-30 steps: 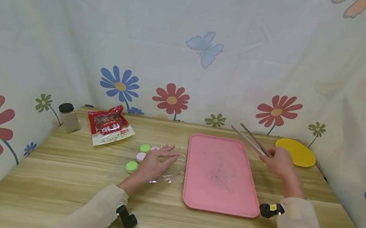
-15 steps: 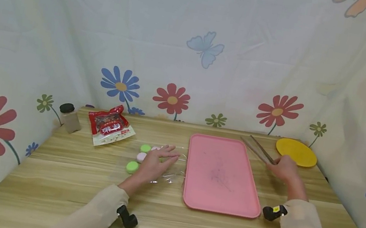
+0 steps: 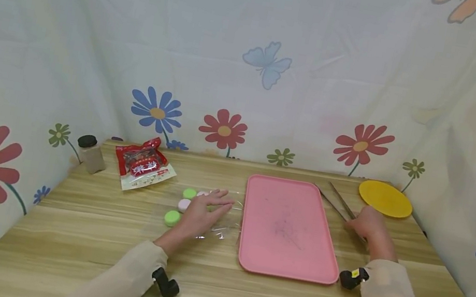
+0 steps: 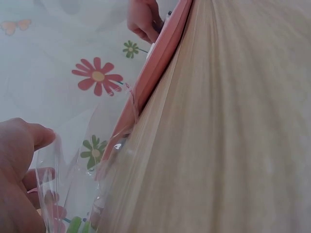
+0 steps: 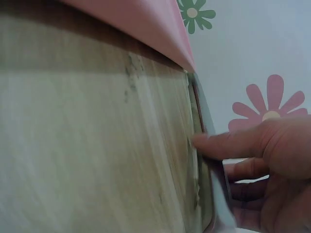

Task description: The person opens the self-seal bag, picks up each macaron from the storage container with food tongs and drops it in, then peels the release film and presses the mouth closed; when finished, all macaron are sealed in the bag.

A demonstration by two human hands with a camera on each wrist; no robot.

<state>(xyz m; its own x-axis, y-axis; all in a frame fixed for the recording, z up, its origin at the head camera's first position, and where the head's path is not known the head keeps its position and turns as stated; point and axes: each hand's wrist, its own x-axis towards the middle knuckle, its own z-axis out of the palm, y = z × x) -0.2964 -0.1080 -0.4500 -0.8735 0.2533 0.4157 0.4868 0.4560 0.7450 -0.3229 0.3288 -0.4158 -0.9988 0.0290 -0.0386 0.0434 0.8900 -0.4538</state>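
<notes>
My left hand (image 3: pixel 200 216) rests over a clear plastic package (image 3: pixel 225 222) that has several green and pale pink macarons (image 3: pixel 171 218) in or under it. In the left wrist view the thumb touches the plastic film, with a gap between it and the fingers, which show through the plastic. Right of the pink tray (image 3: pixel 290 231), my right hand (image 3: pixel 369 225) holds a pair of long metal tongs (image 3: pixel 342 201) low at the table surface. Their arms are spread and point away from me. In the right wrist view the thumb lies on one side of the tongs (image 5: pixel 219 194), fingers on the other.
A yellow oval plate (image 3: pixel 385 198) lies at the back right corner. At the back left are a red and white snack bag (image 3: pixel 144 164) and a jar with a black lid (image 3: pixel 92 158). A flowered curtain (image 3: pixel 205 59) closes off the table's back and sides.
My right hand has moved slightly right and lowered the tongs from above the tray's edge to the table, where their arms have spread wider. The left hand stays put.
</notes>
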